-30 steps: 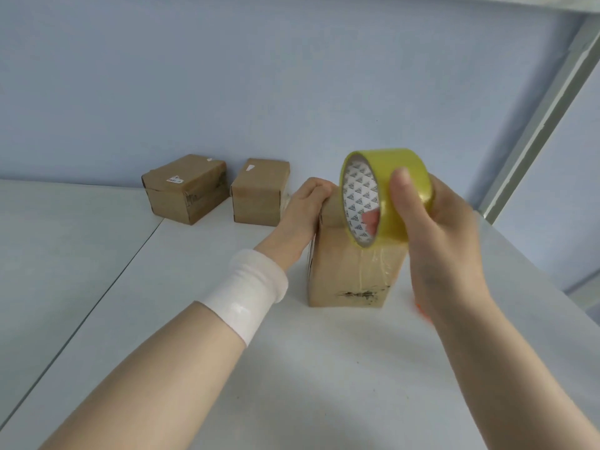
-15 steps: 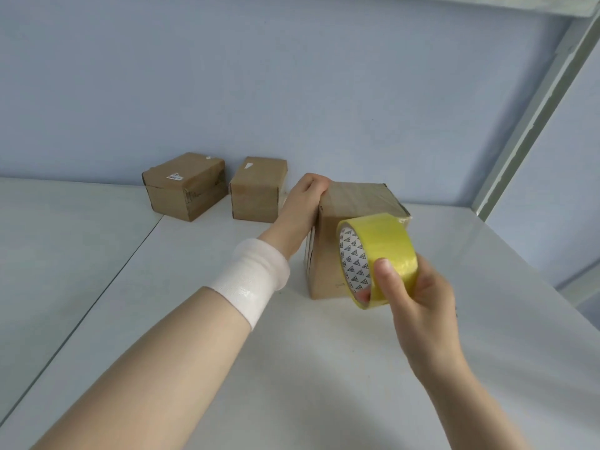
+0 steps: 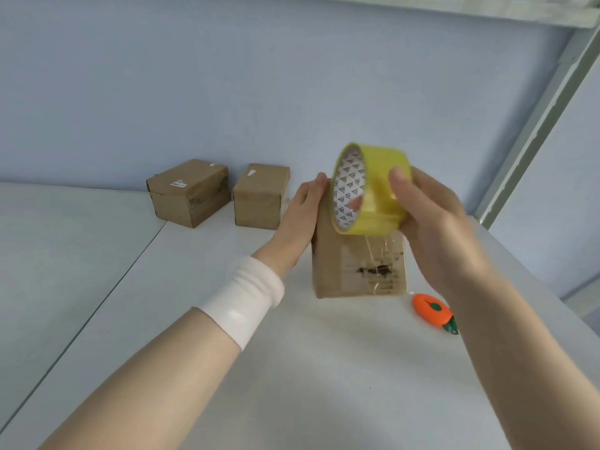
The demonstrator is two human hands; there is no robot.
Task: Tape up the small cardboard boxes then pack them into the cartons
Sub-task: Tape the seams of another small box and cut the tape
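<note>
Right hand (image 3: 431,228) is up high, and it has the yellow tape roll (image 3: 370,190) firmly in its grasp, thumb on the outer band and a fingertip showing through the patterned core. The roll hangs in the air just above the small cardboard box (image 3: 354,267), tilted so its open side faces left. Down from the roll runs a clear strip of tape (image 3: 370,251), wrinkled and shiny, reaching the box's near face, where there's a dark scuff mark. The box stands upright on the white table (image 3: 292,384), about mid-table and a touch right of centre. Over on its left side, the left hand (image 3: 300,219) is laid flat against the box, fingers stretched out straight with the tips at the top edge, not curled round anything as far as I can see; the thumb is hidden. A white wristband (image 3: 243,300) sits on that forearm. On the near right, just beside the box's bottom corner, lies a small orange carrot-shaped gadget (image 3: 431,311) with a green tip, half tucked under the right wrist. At the far left against the blue wall, a labelled box (image 3: 190,193) and a narrower box (image 3: 259,196) sit side by side, close but apart. A grey metal post (image 3: 535,115) slants up at the far right.
</note>
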